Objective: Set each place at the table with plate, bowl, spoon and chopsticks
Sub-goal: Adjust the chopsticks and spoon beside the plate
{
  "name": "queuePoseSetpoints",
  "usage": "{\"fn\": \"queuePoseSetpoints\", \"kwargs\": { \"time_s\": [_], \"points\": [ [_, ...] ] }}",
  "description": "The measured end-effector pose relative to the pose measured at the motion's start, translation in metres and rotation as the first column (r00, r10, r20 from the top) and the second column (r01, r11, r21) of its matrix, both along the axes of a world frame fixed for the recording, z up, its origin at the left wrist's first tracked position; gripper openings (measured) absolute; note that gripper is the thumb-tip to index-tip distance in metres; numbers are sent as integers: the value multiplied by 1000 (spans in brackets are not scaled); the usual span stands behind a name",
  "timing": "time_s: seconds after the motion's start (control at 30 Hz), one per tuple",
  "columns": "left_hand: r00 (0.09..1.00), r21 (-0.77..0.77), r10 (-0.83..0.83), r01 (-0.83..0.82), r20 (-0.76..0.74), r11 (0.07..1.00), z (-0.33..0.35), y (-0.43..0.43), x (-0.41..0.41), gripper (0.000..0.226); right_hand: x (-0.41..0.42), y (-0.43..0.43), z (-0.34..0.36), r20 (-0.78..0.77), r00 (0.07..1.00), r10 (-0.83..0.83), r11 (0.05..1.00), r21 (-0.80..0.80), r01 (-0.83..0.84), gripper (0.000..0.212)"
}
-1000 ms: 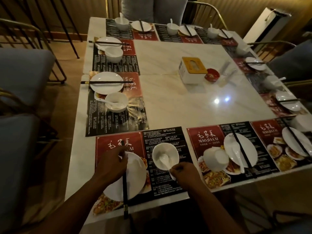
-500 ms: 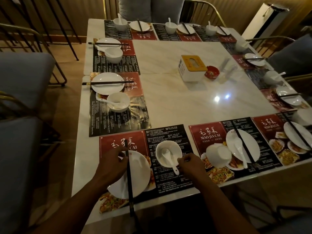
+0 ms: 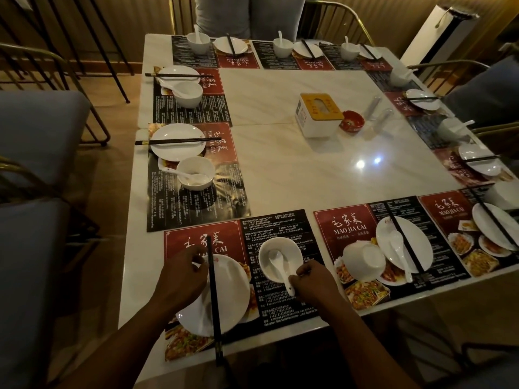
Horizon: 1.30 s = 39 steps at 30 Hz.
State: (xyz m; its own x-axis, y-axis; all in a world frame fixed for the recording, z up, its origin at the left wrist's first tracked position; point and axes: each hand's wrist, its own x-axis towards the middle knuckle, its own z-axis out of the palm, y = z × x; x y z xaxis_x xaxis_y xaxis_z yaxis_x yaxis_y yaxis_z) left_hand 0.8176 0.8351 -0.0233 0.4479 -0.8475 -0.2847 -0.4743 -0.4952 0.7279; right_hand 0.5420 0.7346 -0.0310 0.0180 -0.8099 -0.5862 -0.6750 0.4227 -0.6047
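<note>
At the near left place a white plate point(image 3: 227, 299) lies on a red and black placemat point(image 3: 280, 228). Black chopsticks point(image 3: 214, 310) lie lengthways across the plate, and my left hand point(image 3: 182, 276) pinches them near their far end. Right of the plate stands a white bowl point(image 3: 280, 255) with a white spoon point(image 3: 276, 259) in it. My right hand point(image 3: 311, 282) grips the spoon's handle at the bowl's near rim. At the neighbouring place an upturned bowl point(image 3: 362, 261) sits beside a plate point(image 3: 421, 248) carrying a spoon and chopsticks.
Several more set places ring the marble table point(image 3: 295, 175). A white and yellow tissue box point(image 3: 318, 113) and a small red dish point(image 3: 352, 122) stand near the middle. Grey cushioned chairs point(image 3: 36, 130) line the left side, with metal-framed chairs at the far and right sides.
My left hand has turned the chopsticks straighter across the plate. My right hand stays at the spoon handle in the bowl. The camera has shifted slightly.
</note>
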Motion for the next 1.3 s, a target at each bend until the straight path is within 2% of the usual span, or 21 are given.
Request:
{"fn": "queuePoseSetpoints", "kwargs": {
  "time_s": [0.2,0.3,0.43,0.6,0.83,0.93,1.07,1.3],
  "points": [
    [1000,-3,-24,24,-15,1000,-4,-6,-6,34,-6,-2,1,-43,999,8,995,-103,-12,14],
    [999,2,-28,28,-20,1000,-3,-13,-16,35,-7,-8,0,-105,991,82,979,-176,-100,16],
    [998,2,-69,69,-17,998,2,-22,-35,36,-8,-15,-3,-129,980,152,969,-176,-174,17],
    [992,30,-108,109,-58,994,4,-28,-58,21,-10,-20,-8,-153,970,189,954,-207,-219,8],
    [962,41,-196,208,-190,977,4,-32,-88,36,-15,-25,-10,-168,958,231,942,-207,-263,7],
    [963,48,-201,213,-179,976,0,-33,-92,37,-15,-27,-6,-151,961,233,946,-196,-260,11],
    [976,36,-137,145,-172,989,0,-36,-87,27,-19,-28,3,-118,962,246,950,-166,-263,16],
    [999,-95,-22,26,45,995,9,-71,-97,23,-60,-56,36,-59,959,276,940,-194,-282,19]
  ]
}}
